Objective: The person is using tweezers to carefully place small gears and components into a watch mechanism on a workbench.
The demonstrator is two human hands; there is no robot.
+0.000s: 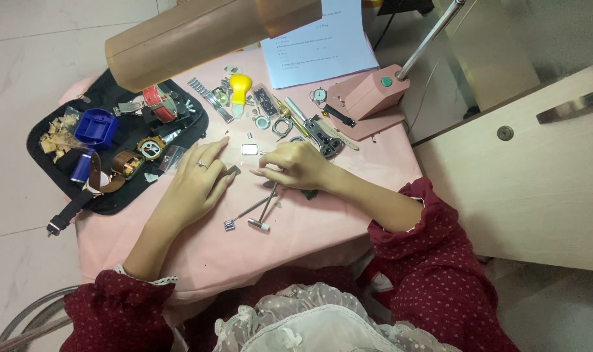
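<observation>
Head view: desk [322, 215] under pink cloth is carrying a black tool mat [114, 195] at the left and a pink lamp base [368, 98] at the back. Left hand [195, 186] is lying flat, fingers loosely spread, clamped on nothing. Right hand [296, 165] is curling over a thin metal tool [268, 202]; grip unclear. Small square metal part [249, 149] is sitting just beyond both hands.

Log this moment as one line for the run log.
left hand: flat on pink cloth | right hand: over small hammers | black tray: watches
</observation>
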